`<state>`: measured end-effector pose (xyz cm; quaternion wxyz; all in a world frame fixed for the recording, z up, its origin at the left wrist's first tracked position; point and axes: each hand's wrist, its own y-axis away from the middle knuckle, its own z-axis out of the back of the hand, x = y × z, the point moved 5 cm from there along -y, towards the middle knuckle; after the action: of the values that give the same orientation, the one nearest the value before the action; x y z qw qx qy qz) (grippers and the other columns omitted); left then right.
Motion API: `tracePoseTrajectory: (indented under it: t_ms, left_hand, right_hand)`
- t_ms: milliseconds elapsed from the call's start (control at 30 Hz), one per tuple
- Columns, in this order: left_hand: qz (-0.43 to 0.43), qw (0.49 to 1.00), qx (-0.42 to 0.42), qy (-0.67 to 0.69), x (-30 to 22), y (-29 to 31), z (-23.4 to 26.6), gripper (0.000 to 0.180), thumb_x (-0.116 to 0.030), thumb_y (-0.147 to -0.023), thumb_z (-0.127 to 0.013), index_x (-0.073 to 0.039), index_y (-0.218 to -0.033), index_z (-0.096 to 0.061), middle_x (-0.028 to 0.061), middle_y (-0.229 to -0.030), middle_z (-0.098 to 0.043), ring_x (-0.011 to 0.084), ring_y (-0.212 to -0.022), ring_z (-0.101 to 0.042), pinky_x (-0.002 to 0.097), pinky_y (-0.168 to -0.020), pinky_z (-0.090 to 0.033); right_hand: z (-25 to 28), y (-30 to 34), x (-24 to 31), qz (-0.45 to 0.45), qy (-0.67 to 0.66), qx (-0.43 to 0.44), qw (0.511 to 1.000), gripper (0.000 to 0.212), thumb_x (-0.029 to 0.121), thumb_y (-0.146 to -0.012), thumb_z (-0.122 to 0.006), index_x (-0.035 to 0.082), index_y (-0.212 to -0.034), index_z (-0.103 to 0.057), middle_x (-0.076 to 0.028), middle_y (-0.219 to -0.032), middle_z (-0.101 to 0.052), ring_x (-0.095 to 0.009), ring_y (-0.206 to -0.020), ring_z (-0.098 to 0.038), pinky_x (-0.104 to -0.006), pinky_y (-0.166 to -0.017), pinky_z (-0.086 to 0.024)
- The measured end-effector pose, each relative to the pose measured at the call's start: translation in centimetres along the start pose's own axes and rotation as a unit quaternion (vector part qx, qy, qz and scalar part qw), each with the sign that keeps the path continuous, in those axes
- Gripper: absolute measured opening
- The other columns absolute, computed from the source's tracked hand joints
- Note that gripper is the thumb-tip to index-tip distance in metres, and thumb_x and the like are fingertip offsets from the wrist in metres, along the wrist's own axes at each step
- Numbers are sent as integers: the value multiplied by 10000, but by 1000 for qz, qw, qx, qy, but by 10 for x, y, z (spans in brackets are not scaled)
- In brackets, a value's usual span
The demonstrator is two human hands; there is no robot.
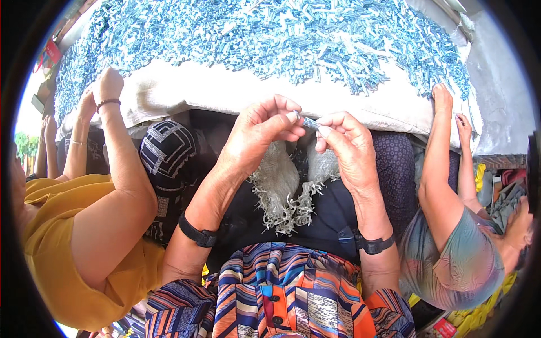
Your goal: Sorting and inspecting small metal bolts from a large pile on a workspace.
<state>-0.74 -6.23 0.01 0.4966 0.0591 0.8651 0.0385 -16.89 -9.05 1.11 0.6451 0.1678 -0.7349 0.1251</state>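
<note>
My left hand (260, 130) pinches a small shiny metal piece (297, 114), ring-like in outline, between thumb and forefinger. In the fingertips of my right hand (352, 147) is a short silvery-blue metal rod (310, 123), shaped like a bolt or sleeve. The rod's near end points toward my left fingertips; whether the two pieces touch I cannot tell. Both hands hover above my lap, just in front of the cloth-covered table edge (225, 90). Beneath them a frayed woven sack (276, 174) lies over my dark trousers.
A wide heap of small silvery-blue metal pieces (253, 39) covers the table. Close on my left sits a person in a mustard top (112, 236), one hand at the table edge. At my right another person in a patterned top (456, 259) reaches toward the heap.
</note>
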Motion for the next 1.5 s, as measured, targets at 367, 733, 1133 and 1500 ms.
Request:
tracePoseTrajectory:
  t_ms: [367, 733, 1133, 1500]
  left_hand:
    - [30, 999, -17, -4, 17, 12, 0, 161, -73, -900, -545, 0, -1030, -605, 53, -888, -624, 103, -748, -598, 238, -702, -511]
    - [13, 999, 28, 20, 16, 7, 0, 142, -73, -862, -622, -8, -987, -607, 50, -833, -624, 111, -684, -596, 238, -651, -496]
    - [-10, 988, 83, -132, 9, 13, -6, 51, -57, -862, -613, -22, -892, -590, -10, -748, -579, 54, -663, -537, 210, -608, -457]
    - [53, 984, 164, -53, 23, 14, -8, 176, -137, -818, -694, -43, -929, -597, -9, -768, -578, 58, -630, -529, 200, -558, -438]
  right_hand:
    - [-4, 8, -7, 10, 21, -3, 1000, 63, 23, -879, -553, 14, -921, -598, -9, -737, -589, -65, -646, -558, -211, -598, -463]
    - [2, 9, -12, 34, -30, 1, 999, 67, 34, -886, -566, 9, -940, -596, -18, -767, -594, -76, -673, -566, -207, -635, -460]
    - [1, 13, -20, -48, -134, 48, 989, 100, 96, -917, -546, 3, -941, -573, -46, -766, -574, -107, -650, -563, -238, -605, -470]
    - [-6, 25, -26, -156, -245, 109, 951, 122, 156, -921, -546, 34, -925, -554, -45, -738, -575, -103, -580, -557, -241, -541, -468]
